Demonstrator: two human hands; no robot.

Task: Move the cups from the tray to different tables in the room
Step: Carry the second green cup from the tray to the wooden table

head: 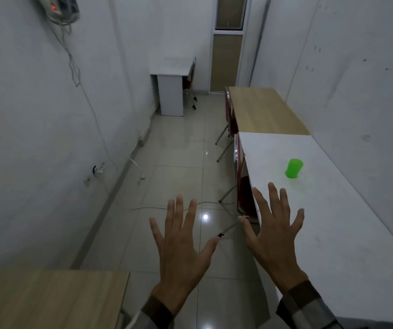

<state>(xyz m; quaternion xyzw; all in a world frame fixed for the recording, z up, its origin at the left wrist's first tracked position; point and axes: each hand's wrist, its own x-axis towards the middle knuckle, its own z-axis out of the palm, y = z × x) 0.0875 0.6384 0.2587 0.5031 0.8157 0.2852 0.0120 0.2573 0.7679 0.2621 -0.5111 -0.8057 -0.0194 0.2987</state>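
Note:
A green cup [294, 168] stands upside down on the white table [347, 210] along the right wall. My right hand [275, 230] hovers over that table's near left edge, below and left of the cup, fingers spread and holding nothing. My left hand [182, 243] is held out over the tiled floor, also spread wide and empty. No tray is in view.
A wooden table [265, 110] stands beyond the white one, with red chairs [244, 188] tucked under both. A small white desk [171, 67] sits at the far end by a door. Another wooden table [48, 298] is at bottom left. Cables trail across the floor and left wall.

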